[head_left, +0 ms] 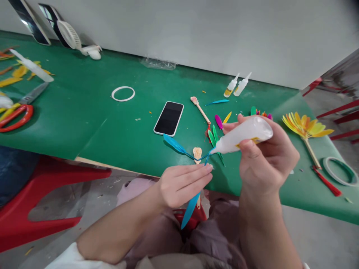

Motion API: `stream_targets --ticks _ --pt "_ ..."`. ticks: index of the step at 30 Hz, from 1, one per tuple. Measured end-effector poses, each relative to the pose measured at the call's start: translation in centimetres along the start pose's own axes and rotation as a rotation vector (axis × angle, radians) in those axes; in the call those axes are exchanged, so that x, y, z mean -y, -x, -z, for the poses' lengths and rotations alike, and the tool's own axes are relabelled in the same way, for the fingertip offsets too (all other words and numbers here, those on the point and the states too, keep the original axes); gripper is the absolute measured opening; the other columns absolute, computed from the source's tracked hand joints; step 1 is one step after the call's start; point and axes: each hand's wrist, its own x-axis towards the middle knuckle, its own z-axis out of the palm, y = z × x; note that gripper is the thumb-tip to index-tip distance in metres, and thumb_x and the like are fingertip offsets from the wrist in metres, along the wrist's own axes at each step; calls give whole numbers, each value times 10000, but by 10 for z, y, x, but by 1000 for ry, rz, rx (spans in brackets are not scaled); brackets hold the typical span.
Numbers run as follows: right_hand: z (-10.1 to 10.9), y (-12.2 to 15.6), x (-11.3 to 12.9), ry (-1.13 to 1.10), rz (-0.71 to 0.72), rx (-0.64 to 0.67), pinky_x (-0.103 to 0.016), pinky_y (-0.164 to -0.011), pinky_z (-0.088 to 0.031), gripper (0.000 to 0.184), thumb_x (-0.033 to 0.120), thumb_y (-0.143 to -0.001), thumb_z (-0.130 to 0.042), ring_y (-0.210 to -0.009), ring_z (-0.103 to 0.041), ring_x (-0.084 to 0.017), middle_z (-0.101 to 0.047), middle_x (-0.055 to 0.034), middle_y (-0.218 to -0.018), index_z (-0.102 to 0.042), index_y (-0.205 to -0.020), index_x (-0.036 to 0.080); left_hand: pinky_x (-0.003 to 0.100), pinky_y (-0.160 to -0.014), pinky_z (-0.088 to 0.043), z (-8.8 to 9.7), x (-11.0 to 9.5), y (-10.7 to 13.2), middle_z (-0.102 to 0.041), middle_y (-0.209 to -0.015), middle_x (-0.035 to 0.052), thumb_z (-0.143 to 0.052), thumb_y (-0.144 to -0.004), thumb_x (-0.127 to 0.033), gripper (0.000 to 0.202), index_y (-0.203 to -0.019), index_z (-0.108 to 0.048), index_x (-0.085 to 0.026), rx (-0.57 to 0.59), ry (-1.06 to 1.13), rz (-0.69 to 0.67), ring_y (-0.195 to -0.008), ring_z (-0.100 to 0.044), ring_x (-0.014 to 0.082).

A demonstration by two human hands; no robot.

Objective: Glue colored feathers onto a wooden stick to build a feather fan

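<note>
Hands at the near edge of the green-covered bench (84, 123). The left hand (182, 185), fingers straight and pressed together, pinches a long blue feather (190, 209) against a small wooden stick with a rounded head (197, 152), apparently to hold the quill steady; the vane hangs down over the lap. The right hand (266, 157) is closed around a translucent white squeeze bottle (244, 136), tilted so its nozzle meets the quill end just beyond the left fingertips. A black smartphone (169, 118) lies behind, clear of both.

Single head-worn view.
You look forward and down over the near edge of the green felt-topped table (92, 127), close above your left hand (182, 185) and right hand (266, 158).
</note>
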Motion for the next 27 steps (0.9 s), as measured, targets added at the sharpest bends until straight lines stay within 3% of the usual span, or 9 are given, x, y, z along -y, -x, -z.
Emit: stream_targets --ticks 4,7,10,17,23,27 --pt "-1 1 3 28 -15 20 -452 -812 -505 340 282 -738 -631 -863 -636 -231 -640 -20 -994 -570 -1071 257 272 -930 -495 4 -2 -2 -667 -996 154 -476 -836 -60 197 -976 -609 -21 37 19 18 -1060 -576 183" --pt "-3 2 8 60 -7 69 -502 -970 -394 331 282 -733 -640 -855 -636 -223 -664 -5 -933 -583 -1058 255 275 -933 -491 5 -2 -4 -668 -993 155 -478 -838 -64 194 -975 -608 -19 44 27 26 -1070 -570 185" --pt "-4 2 10 88 -5 101 -516 -1025 -329 314 292 -736 -637 -838 -638 -218 -677 10 -890 -591 -1045 268 274 -931 -492 5 -2 -5 -672 -983 153 -487 -835 -64 185 -966 -610 -19 49 35 28 -1062 -574 183" --pt "0 1 1 89 -15 34 -503 -974 -388 328 292 -730 -640 -899 -627 -231 -663 -8 -944 -578 -1050 255 274 -925 -496 5 -2 -3 -669 -990 156 -475 -838 -58 191 -966 -611 -20 43 21 14 -1044 -586 184" --pt "-3 2 3 45 -17 73 -511 -1024 -326 320 300 -736 -639 -850 -637 -215 -670 7 -901 -585 -1049 273 266 -943 -480 6 -2 -4 -671 -990 147 -487 -833 -62 189 -979 -602 -26 57 20 31 -1071 -569 171" --pt "-3 1 1 24 -33 31 -484 -902 -447 326 298 -732 -641 -874 -636 -230 -647 -7 -944 -580 -1051 276 271 -942 -483 7 -2 -3 -669 -996 149 -472 -838 -59 196 -980 -604 -26 52 21 15 -1065 -573 175"
